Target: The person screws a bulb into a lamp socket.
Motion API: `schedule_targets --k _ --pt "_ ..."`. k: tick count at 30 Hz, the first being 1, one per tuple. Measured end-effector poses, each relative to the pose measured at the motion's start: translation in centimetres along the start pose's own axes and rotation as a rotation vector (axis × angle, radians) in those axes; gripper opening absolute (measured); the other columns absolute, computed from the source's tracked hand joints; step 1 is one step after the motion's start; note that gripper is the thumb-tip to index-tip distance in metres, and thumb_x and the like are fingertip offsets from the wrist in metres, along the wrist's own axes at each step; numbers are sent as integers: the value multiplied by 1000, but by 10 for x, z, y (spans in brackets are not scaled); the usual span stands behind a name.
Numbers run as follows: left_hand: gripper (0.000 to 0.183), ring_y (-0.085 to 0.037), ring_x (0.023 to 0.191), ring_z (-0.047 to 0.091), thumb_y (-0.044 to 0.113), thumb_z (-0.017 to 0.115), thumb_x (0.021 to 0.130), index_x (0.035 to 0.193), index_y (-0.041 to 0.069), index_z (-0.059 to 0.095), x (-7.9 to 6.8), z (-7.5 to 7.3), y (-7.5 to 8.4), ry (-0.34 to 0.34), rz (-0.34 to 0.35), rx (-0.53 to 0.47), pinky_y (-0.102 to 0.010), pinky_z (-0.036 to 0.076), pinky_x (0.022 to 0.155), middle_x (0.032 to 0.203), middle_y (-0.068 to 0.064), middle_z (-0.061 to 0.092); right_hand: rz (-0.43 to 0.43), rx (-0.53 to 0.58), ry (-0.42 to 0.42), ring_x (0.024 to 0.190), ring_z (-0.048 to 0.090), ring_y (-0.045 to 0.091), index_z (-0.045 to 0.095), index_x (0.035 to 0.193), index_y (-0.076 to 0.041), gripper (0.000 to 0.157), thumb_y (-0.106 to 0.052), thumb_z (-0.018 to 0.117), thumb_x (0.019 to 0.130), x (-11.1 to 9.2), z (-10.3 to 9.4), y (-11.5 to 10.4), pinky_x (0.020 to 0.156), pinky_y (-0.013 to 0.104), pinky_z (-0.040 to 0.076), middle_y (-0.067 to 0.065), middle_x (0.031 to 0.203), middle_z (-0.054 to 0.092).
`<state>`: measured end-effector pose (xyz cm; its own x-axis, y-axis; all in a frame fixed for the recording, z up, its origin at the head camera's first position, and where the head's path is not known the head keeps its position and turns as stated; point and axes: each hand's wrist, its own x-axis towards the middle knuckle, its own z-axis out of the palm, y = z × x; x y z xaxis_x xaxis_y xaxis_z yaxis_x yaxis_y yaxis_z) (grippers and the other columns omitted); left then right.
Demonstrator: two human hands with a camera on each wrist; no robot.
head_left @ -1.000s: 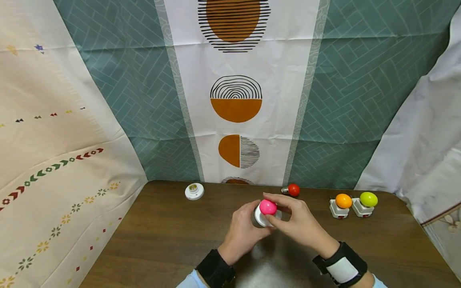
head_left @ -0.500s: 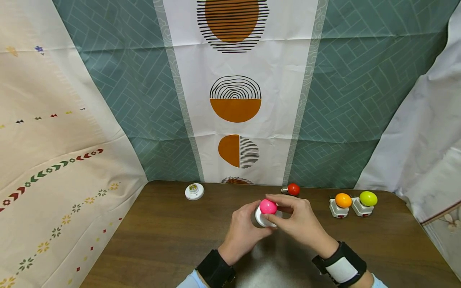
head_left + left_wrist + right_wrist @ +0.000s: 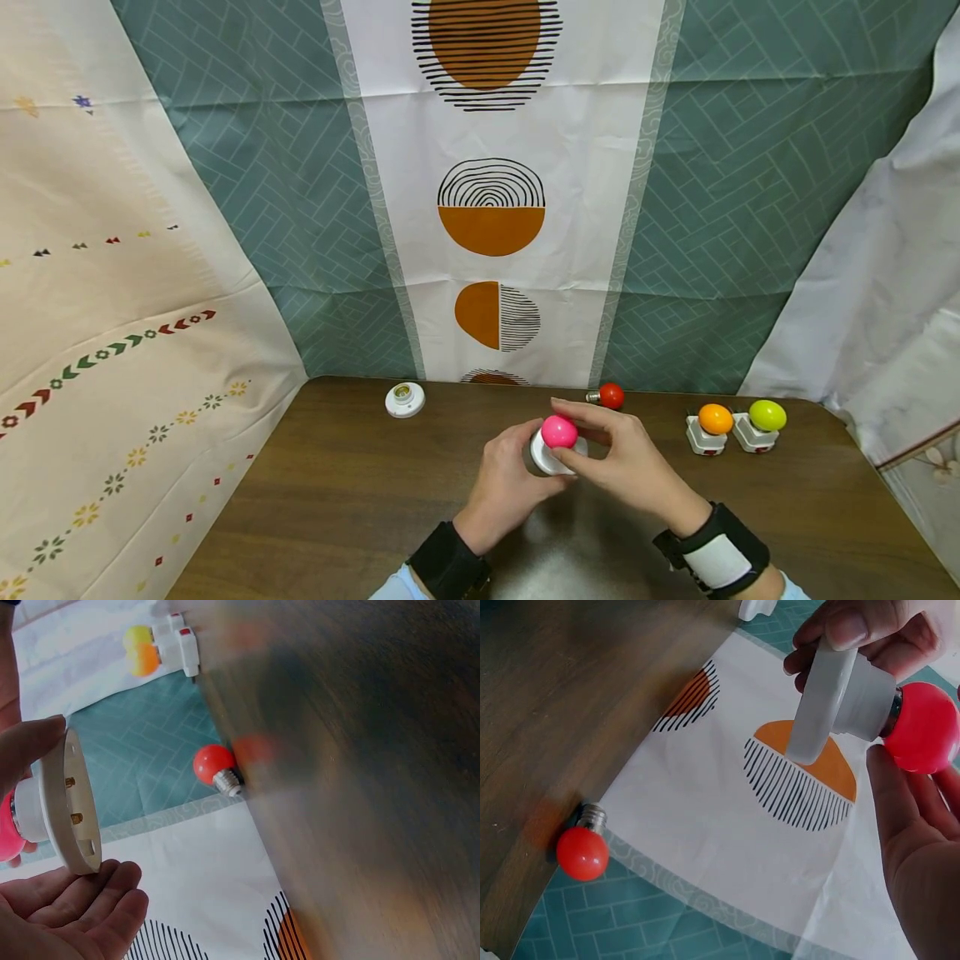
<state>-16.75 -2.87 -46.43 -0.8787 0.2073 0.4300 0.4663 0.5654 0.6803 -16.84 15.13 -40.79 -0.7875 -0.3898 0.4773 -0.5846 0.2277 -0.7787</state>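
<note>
While the left hand (image 3: 510, 475) grips a lampholder (image 3: 844, 697), the right hand (image 3: 628, 460) holds its pink bulb (image 3: 924, 727), well inside the tabletop (image 3: 337, 517) edges.

teal-and-white patterned backdrop (image 3: 585, 192) | cream cloth (image 3: 142, 350), left | brown wood-grain tabletop (image 3: 337, 500)

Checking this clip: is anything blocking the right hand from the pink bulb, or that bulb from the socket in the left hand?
Nothing visible is. The right hand is around the pink bulb, whose metal base enters the socket held by the left hand. The red bulb lies behind, clear.
</note>
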Motion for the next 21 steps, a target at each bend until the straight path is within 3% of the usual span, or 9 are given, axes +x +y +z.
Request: schedule_targets --k 5,13,21 --pt "64 -3 94 51 39 81 65 122 22 56 0 0 -1 -3 3 -5 -26 45 79 109 14 56 -15 0 -34 108 54 14 58 124 -21 47 -19 74 79 -1 1 14 83 30 45 -7 122 56" --pt "65 -5 95 52 40 82 64 122 20 56 -1 0 -2 -5 -16 -4 -28 46 79 110 13 56 -16 13 -3 106 56 14 62 120 -19 44 -19 75 78 -1 3 15 80 31 46 -6 118 59" --pt "61 -4 90 52 40 81 65 118 22 58 -1 0 0 -2 -25 -12 -27 46 76 105 14 58 -5 -20 67 99 59 16 65 113 -9 43 -7 78 71 -1 4 -9 75 32 49 -2 109 63"
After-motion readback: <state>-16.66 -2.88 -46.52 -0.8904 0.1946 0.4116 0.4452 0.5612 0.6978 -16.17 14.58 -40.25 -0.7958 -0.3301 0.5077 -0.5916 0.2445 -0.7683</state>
